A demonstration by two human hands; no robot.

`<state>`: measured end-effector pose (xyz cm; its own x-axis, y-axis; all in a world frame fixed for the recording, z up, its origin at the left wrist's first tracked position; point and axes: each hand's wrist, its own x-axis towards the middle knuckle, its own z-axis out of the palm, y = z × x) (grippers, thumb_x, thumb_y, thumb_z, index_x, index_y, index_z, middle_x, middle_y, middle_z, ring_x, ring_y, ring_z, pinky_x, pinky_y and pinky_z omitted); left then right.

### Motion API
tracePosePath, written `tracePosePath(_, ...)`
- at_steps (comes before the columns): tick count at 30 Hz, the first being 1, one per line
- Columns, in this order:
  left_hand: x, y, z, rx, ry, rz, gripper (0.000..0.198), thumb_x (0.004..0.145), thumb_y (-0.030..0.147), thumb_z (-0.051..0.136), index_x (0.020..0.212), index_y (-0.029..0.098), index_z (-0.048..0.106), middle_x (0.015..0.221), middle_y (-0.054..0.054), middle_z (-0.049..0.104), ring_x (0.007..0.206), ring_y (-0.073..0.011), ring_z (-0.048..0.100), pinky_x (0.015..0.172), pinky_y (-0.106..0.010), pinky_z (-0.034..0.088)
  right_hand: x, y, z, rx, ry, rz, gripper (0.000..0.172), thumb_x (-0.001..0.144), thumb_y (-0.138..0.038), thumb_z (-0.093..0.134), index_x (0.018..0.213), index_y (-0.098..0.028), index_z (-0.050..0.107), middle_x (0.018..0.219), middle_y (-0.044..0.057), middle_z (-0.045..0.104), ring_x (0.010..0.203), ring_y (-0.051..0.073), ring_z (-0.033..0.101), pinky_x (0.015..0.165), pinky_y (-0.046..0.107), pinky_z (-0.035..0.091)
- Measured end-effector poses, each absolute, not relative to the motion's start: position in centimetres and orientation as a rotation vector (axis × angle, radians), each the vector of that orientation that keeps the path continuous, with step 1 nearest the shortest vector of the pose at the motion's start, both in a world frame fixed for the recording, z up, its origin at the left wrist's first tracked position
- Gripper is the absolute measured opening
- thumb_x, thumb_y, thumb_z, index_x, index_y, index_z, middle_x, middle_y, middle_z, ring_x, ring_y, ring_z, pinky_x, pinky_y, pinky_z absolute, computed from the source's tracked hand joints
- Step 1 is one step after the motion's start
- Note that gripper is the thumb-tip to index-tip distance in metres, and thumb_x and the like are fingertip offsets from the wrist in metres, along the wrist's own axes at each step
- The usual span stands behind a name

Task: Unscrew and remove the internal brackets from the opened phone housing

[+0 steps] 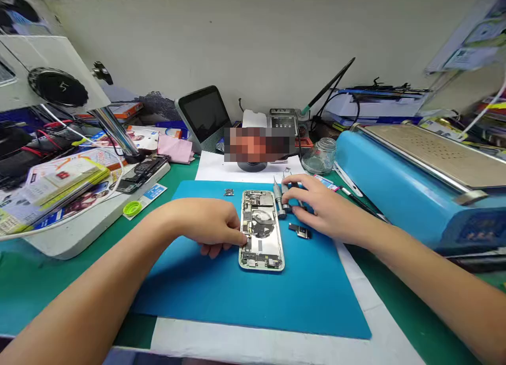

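Note:
An opened phone with its inner parts bare lies on a blue mat. My left hand is at its left edge, fingers curled and thumb pressed on the frame. To the right of the phone, small precision screwdrivers stand close together. My right hand reaches over them, its fingers and thumb closed around one; the fingers partly hide it. A small dark phone part lies just below my right hand. Another tiny metal part rests above the phone's upper left.
A blue machine with a metal top stands at the right. A glass jar, a screen device and a blurred-out object are at the back. A microscope stand base fills the left, with a green cap beside it.

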<state>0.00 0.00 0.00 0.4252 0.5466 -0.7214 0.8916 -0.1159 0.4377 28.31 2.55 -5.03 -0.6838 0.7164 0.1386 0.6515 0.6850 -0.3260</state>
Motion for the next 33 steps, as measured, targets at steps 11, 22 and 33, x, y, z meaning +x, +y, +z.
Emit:
tracePosePath(11,0.16,0.13,-0.03,1.776,1.246,-0.488,0.039,0.100,0.046,0.057,0.071,0.021,0.061,0.067,-0.001,0.073,0.062,-0.0170,0.066,0.060,-0.026,0.048,28.22,2.33,-4.87,-1.102,-2.680,0.422,0.024,0.104,-0.030,0.044,0.108,-0.023,0.066,0.152,0.017,0.050,0.146,0.037,0.047,0.116,0.060,0.045)
tracePosePath(22,0.17,0.14,-0.20,1.781,1.243,-0.473,0.040,0.100,0.048,0.057,0.071,0.021,0.061,0.066,-0.001,0.072,0.061,-0.0170,0.067,0.058,-0.025,0.048,28.15,2.28,-4.61,-1.047,-2.663,0.461,0.019,0.101,-0.025,0.045,0.100,-0.023,0.064,0.150,0.015,0.054,0.141,0.035,0.052,0.112,0.056,0.049)
tracePosePath(33,0.03,0.06,-0.08,1.774,1.245,-0.472,0.042,0.101,0.050,0.057,0.071,0.021,0.062,0.067,-0.002,0.073,0.062,-0.0166,0.066,0.059,-0.026,0.048,28.38,2.45,-5.01,-0.984,-2.704,0.426,0.018,0.103,-0.023,0.042,0.105,-0.023,0.060,0.152,0.016,0.052,0.140,0.034,0.053,0.107,0.052,0.052)
